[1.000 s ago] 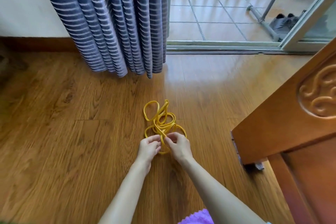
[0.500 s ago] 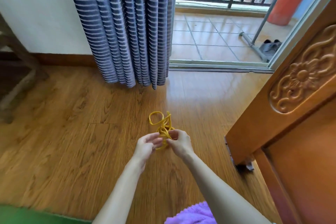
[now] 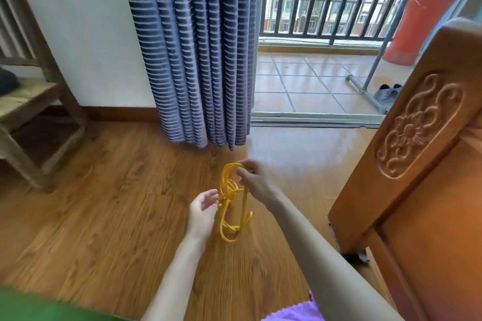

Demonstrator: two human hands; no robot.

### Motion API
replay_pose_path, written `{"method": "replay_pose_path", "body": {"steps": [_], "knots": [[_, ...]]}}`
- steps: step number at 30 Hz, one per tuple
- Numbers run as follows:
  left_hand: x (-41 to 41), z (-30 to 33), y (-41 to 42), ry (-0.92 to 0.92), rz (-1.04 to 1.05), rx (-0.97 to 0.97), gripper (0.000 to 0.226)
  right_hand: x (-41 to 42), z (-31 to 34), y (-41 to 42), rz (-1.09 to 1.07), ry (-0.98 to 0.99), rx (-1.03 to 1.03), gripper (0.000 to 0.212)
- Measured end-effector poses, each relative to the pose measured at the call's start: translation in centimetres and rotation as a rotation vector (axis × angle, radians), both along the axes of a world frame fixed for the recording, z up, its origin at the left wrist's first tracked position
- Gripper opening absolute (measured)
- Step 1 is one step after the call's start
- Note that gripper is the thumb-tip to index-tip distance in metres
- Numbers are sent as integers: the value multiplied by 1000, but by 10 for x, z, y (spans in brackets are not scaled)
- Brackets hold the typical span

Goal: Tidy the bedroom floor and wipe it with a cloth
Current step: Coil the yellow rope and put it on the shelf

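Right hand [image 3: 257,182]: arm stretched forward, wrist raised, fingers curled and pinching the top loops of the yellow cord [image 3: 233,203]. The cord hangs down from that grip in a tangled bundle above the wooden floor [image 3: 104,203]; its lowest loops sit near floor level, contact cannot be told. Frame is motion-blurred.

Left hand [image 3: 202,212]: forearm reaching in from below, palm turned toward the cord, fingers loosely bent and spread. Fingertips [image 3: 214,197] lie just beside the knotted middle of the bundle; no closed grip visible, so noted as released.

Surroundings: striped curtain [image 3: 193,55] behind the hands, carved wooden bed frame [image 3: 417,138] to the right, wooden chair [image 3: 34,101] at far left, purple cloth [image 3: 292,313] at bottom edge, tiled balcony [image 3: 307,81] beyond the door track.
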State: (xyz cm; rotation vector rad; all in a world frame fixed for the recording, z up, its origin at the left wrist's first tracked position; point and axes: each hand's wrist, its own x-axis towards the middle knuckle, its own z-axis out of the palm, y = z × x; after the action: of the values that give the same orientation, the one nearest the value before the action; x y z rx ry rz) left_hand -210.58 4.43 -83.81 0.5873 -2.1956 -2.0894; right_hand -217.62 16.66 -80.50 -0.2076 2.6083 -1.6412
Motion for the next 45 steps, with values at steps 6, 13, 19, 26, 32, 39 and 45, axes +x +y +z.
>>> {"method": "replay_pose_path", "body": {"steps": [6, 13, 19, 26, 32, 39, 45], "knots": [[-2, 23, 8, 160, 19, -111, 50, 7, 51, 11, 214, 66, 8, 13], [-7, 64, 13, 384, -355, -75, 59, 15, 90, 33, 356, 161, -146, 15], [-15, 68, 12, 369, -214, 44, 31, 15, 66, 38, 284, 119, -188, 14], [-15, 69, 11, 292, -221, 221, 21, 18, 39, 52, 348, -105, -130, 20], [-22, 70, 12, 312, -237, 254, 20, 27, 31, 56, 216, -45, -284, 8], [-24, 52, 15, 285, -230, 211, 27, 20, 50, 63, 139, 28, -480, 7], [-27, 47, 32, 295, -374, 152, 33, 20, 64, 64, 180, 106, -436, 7]]}}
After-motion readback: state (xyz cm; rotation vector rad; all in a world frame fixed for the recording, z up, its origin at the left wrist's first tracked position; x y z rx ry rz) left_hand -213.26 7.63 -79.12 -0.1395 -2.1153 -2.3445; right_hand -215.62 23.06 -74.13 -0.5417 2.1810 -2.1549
